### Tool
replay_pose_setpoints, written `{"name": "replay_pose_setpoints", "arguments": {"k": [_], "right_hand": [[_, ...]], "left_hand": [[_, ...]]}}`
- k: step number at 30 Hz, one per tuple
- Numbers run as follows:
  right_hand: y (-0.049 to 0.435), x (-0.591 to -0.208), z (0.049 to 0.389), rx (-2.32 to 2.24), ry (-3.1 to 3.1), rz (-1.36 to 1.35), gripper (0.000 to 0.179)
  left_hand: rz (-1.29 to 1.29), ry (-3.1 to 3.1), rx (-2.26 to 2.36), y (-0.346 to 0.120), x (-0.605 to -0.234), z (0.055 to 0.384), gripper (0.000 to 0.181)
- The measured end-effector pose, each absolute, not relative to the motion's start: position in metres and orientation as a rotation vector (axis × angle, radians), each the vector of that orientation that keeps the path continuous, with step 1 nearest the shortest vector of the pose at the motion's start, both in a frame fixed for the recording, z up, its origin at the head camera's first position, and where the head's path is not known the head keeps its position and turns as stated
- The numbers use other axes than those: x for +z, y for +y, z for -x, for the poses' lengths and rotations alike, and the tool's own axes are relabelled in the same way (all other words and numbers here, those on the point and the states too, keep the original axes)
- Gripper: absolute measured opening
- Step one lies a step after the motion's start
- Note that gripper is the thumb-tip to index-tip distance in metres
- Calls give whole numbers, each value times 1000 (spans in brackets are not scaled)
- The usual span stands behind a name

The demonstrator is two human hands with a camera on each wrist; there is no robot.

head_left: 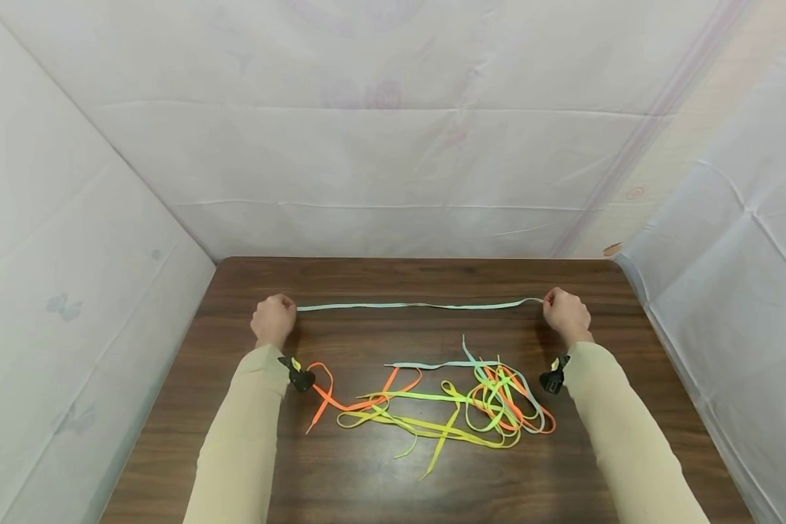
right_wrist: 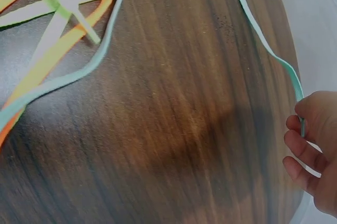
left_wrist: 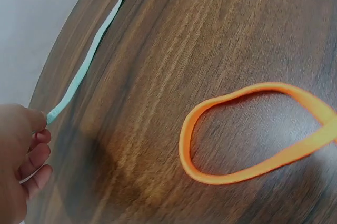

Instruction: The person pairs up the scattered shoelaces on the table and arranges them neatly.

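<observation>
A flat mint-green shoelace [head_left: 406, 306] stretches nearly straight across the far part of the table, with a slight bend near its right end. My left hand [head_left: 274, 320] pinches its left end between thumb and forefinger. At the other end my right hand [head_left: 566, 314] pinches the lace, and a short tip pokes out below the thumb in the right wrist view. Nearer to me lies a loose tangle of orange, yellow, yellow-green and pale blue laces [head_left: 498, 400]. An orange lace loop [left_wrist: 184, 145] lies close to my left wrist.
The brown wood-grain table [head_left: 354, 484] has rounded far corners. White sheeting [head_left: 380, 160] hangs behind it and along both sides. Most of the tangle is bunched right of centre, with yellow strands [head_left: 432, 429] and an orange strand [head_left: 327, 397] trailing left.
</observation>
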State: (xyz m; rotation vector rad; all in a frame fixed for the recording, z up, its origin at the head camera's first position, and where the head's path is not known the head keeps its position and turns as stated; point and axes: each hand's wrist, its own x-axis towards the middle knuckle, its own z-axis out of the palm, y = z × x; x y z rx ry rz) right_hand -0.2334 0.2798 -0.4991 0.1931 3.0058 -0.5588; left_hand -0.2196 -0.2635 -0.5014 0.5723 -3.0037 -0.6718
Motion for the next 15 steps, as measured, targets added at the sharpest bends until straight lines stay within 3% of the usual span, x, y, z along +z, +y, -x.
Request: {"name": "replay_pose_setpoints", "arguments": {"k": [15], "right_hand": [[286,-509,224,-540,2978,-148,20]], "left_hand": [[-865,-2802,-992,-263,-509,209,26]]}}
